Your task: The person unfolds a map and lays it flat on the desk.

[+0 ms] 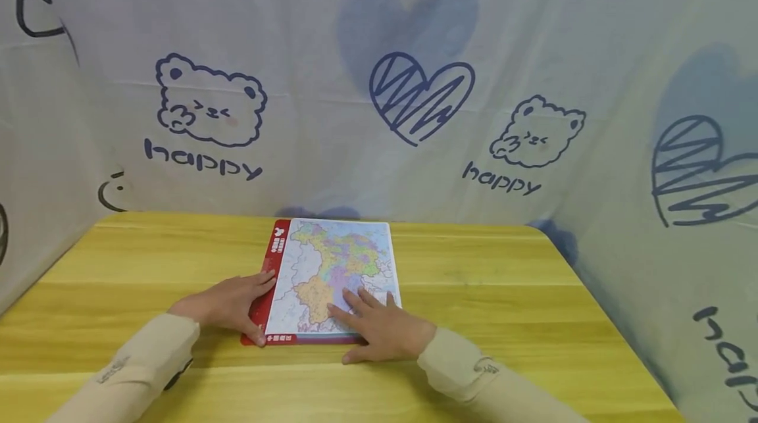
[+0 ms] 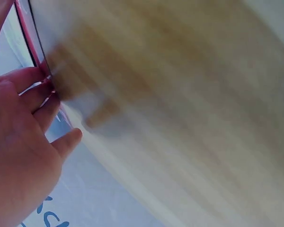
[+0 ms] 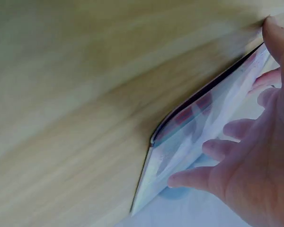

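A flat rectangular map board (image 1: 331, 272) lies on the table, with a red strip (image 1: 276, 245) along its left side and a colourful map printed on it. My left hand (image 1: 227, 304) rests at the board's left edge, its thumb near the lower left corner. In the left wrist view, the fingertips of the left hand (image 2: 23, 137) meet the board's edge. My right hand (image 1: 385, 327) is spread over the lower right corner, fingers over the map. The right wrist view shows the right hand (image 3: 255, 161) with separated fingers beside the map board (image 3: 180, 137); whether every fingertip touches it I cannot tell.
The yellow wood-grain table (image 1: 503, 318) extends around the board on all sides. Behind it and at both sides hangs a pale curtain (image 1: 320, 114) printed with hearts, bears and the word happy. The board's far edge lies close to the table's back edge.
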A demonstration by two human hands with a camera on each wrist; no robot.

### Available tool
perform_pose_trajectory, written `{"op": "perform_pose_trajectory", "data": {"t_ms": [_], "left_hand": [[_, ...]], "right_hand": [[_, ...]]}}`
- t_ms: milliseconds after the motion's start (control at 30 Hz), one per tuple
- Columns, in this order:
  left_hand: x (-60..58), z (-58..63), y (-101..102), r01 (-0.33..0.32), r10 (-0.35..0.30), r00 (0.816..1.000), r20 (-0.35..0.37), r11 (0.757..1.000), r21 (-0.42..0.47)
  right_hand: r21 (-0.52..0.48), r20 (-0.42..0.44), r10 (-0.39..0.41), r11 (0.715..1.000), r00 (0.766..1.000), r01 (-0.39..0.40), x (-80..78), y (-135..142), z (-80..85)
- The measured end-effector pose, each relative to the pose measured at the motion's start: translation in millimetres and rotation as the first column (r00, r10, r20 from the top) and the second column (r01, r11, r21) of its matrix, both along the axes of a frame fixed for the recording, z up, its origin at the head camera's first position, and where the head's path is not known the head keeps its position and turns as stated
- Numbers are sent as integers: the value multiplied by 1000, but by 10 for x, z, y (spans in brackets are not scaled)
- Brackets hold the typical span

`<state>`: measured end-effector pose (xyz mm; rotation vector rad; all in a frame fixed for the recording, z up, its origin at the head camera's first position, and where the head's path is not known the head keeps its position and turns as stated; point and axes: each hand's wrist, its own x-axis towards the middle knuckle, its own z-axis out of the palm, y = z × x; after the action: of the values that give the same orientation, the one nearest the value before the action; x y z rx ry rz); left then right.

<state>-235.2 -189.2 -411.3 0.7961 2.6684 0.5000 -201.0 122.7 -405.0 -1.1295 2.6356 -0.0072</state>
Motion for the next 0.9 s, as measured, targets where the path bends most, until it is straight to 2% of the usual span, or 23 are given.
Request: {"op": "perform_pose_trajectory", "data": {"t_ms": [100, 267, 467, 700, 800, 833, 900], "left_hand": [[14, -2, -5, 0, 0, 1000, 3, 1000, -25], [25, -28, -20, -7, 6, 999, 45, 1000, 18], [29, -67, -57, -13, 8, 997, 80, 997, 71], [24, -75, -76, -13, 3, 995, 103, 995, 100], [27, -67, -74, -7, -2, 996, 94, 995, 98], [28, -64, -75, -2, -6, 996, 84, 995, 100], [30, -62, -79, 10, -16, 998, 56, 995, 102]], "right_hand": [[28, -62, -3, 1000, 998, 5, 4, 8, -34], [79, -140, 19, 997, 990, -8, -3, 30, -113], [114, -296, 116, 990, 948, -86, -15, 37, -179], [125, -334, 149, 986, 931, -113, -49, 60, -186], [146, -382, 210, 975, 900, -166, -60, 68, -178], [153, -407, 239, 969, 882, -192, -58, 68, -170], [183, -474, 305, 952, 826, -246, -46, 64, -152]]}}
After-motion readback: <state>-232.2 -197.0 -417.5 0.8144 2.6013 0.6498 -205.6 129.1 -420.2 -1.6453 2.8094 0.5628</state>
